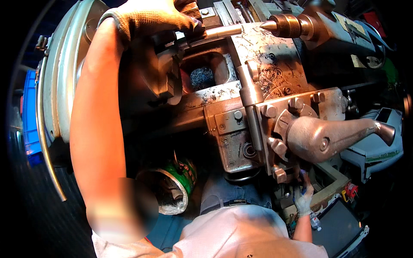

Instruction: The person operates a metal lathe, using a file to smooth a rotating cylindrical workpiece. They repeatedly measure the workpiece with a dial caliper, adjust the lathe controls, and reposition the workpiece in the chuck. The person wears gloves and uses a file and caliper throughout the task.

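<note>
At the top left, my left hand in a tan knit glove is closed over the dark lathe chuck, thumb beside the near end of a round steel bar. Its other fingers are partly cut off by the upper edge. The bar points toward the pointed tailstock centre. Below the tool post, my right hand, in a pale glove, has its fingers bent up under the metal; what they hold is hidden. The tool post lever sticks out to the right above it. A cylindrical steel tool is clamped on the tool post's left.
Metal chips lie on the carriage and in the opening beside it. A green tin lies tipped below the chuck. A dark flat panel is at lower right, a white case at right, a blue crate far left.
</note>
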The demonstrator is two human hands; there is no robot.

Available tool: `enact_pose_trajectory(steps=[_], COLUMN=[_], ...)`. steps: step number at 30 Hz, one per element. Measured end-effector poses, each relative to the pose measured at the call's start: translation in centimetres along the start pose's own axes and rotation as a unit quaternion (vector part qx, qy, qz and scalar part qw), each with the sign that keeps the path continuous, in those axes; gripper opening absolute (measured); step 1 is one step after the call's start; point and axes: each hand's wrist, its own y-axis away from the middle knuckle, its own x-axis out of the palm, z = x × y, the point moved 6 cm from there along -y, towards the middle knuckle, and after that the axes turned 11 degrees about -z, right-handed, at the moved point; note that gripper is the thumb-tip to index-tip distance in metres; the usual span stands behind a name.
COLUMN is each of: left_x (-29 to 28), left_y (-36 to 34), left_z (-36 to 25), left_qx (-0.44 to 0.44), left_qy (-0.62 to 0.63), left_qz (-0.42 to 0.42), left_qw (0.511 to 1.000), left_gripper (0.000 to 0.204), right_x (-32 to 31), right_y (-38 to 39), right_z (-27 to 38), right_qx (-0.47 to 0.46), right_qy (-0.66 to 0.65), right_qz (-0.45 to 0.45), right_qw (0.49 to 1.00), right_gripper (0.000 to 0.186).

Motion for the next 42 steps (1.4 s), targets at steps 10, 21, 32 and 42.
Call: enact_pose_trajectory(steps=[10,21,32,42], left_x=[1.4,3.4,4.4,3.0], left_y=[-1.8,-3.9,-5.2,-4.8], left_z=[0.8,5.1,7.4,4.5], left_qx=[0.046,0.102,0.05,0.046], left_qy=[0.059,0.154,0.269,0.165], left_qz=[-0.042,-0.092,-0.034,-0.035], left_qw=[0.996,0.979,0.961,0.985], left_gripper=[0.048,0.063,0.065,0.054], right_x=[-1.1,-21.7,6.1,5.9], right_y=[1.5,-10.2,-27.1,-24.7], right_z=[-6.7,13.6,37.9,38.4], right_qx=[0.041,-0.17,-0.636,-0.718], right_qy=[0.145,0.056,0.292,0.332], right_qz=[-0.059,-0.318,0.098,0.184], right_qw=[0.987,0.931,0.708,0.583], right_gripper=[0.044,0.045,0.047,0.039])
